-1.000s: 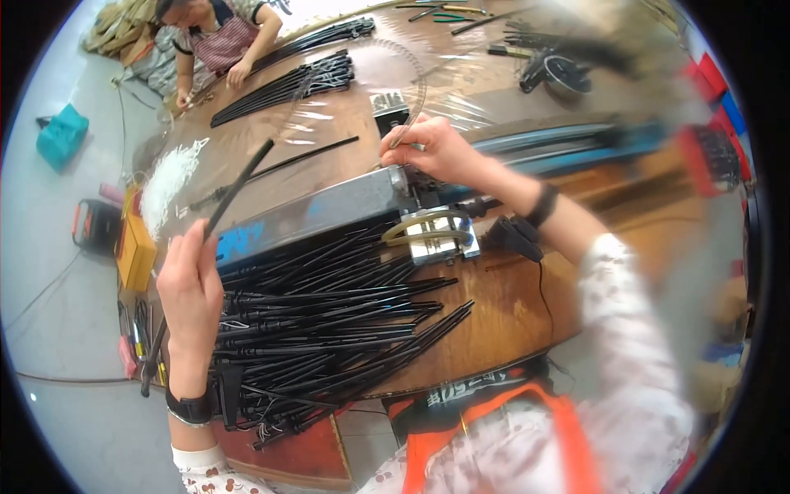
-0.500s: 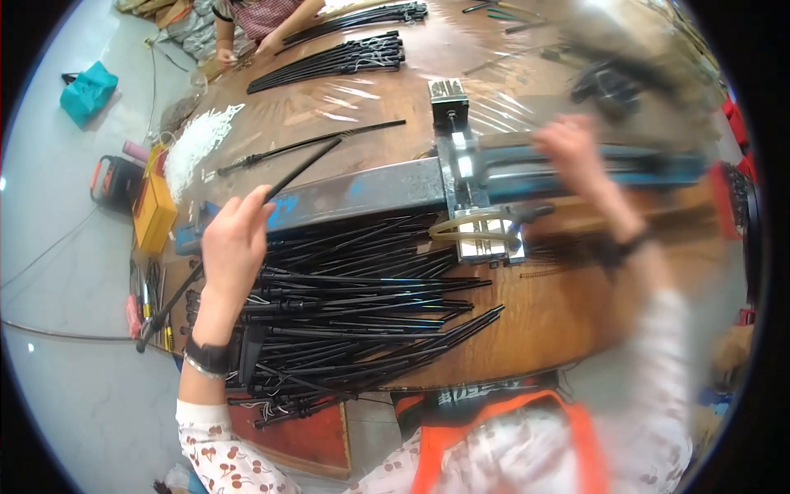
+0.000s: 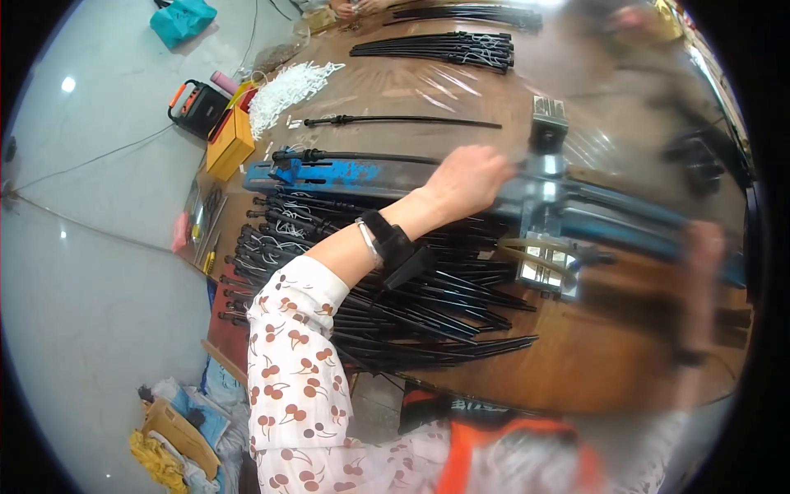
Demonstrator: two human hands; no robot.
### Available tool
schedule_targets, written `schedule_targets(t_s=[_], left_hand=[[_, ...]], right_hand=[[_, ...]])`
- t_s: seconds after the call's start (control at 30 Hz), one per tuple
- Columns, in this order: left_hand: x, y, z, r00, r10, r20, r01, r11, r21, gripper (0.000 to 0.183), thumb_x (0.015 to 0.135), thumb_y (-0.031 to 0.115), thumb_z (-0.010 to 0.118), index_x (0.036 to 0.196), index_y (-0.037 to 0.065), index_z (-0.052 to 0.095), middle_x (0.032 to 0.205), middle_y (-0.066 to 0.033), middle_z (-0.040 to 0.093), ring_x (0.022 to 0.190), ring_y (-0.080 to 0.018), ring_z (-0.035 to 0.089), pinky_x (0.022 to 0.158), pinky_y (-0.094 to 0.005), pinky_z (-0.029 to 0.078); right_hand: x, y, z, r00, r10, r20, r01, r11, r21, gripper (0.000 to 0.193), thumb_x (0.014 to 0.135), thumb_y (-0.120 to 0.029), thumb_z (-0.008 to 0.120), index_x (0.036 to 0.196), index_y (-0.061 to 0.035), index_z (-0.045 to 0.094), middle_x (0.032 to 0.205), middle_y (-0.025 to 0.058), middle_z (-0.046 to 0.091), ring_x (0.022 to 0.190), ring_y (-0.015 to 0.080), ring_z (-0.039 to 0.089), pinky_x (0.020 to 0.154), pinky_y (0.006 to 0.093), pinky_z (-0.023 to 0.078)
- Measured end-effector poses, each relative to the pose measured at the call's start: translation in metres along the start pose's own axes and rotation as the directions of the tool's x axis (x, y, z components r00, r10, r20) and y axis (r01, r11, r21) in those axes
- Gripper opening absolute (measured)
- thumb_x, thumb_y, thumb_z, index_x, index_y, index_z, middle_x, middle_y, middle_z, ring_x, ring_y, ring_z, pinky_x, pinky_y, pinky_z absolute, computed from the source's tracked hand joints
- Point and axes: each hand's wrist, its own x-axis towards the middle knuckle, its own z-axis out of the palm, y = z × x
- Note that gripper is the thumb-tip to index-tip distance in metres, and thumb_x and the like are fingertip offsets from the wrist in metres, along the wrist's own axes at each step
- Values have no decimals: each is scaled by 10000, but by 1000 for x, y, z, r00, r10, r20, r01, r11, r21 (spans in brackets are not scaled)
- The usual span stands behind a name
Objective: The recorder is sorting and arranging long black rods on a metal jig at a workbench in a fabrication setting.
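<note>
My left hand [image 3: 473, 183] is closed on the thin end of a long black rod [image 3: 370, 156], just left of a metal clamp fixture [image 3: 543, 193]. The rod lies along a blue-painted metal beam [image 3: 387, 177], its thick fitting end near a blue block [image 3: 287, 167] at the beam's left end. My right hand [image 3: 704, 255] is smeared by motion near the right stretch of the beam; its fingers cannot be made out. Many similar black rods [image 3: 461, 288] are heaped on the near side of the beam, partly under my left forearm. One more rod [image 3: 411, 122] lies beyond it.
Far off lie bundled black rods [image 3: 444, 51] tied with white cords. A pile of small white pieces [image 3: 292, 92], a yellow box [image 3: 230, 142] and a black case [image 3: 197, 109] sit at the left. Pale tubing [image 3: 539, 249] loops from the fixture. Another person's hands [image 3: 350, 8] show at the top edge.
My left hand has moved right and brought the rod down onto the beam. My right hand has swung right and nearer. The view has shifted left.
</note>
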Motion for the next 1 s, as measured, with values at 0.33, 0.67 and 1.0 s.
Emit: schedule_targets(t_s=[0.33,0.67,1.0], left_hand=[[-3,4,-1,974,-223,27,222,939,-262,257,939,270,604,823,41,605,767,-157,607,762,-376,621,672,-474,510],[9,18,-3,936,-317,154,333,939,-89,195,945,236,589,844,73,551,788,-153,661,758,-383,647,624,-478,502],[9,21,0,949,-283,142,299,948,-108,195,947,203,586,822,67,522,753,-166,637,739,-390,634,613,-484,486]], right_hand=[[7,-43,-18,994,-108,-21,106,990,-89,254,851,17,625,1100,-30,646,1075,161,639,1080,354,574,946,433,430],[-21,-175,-30,979,-196,53,189,975,115,380,767,-27,709,1143,-64,672,984,83,692,1035,298,601,912,447,425],[-1,-206,14,989,-114,97,43,837,545,244,783,38,675,1015,-20,626,864,139,584,831,320,580,727,384,458]])
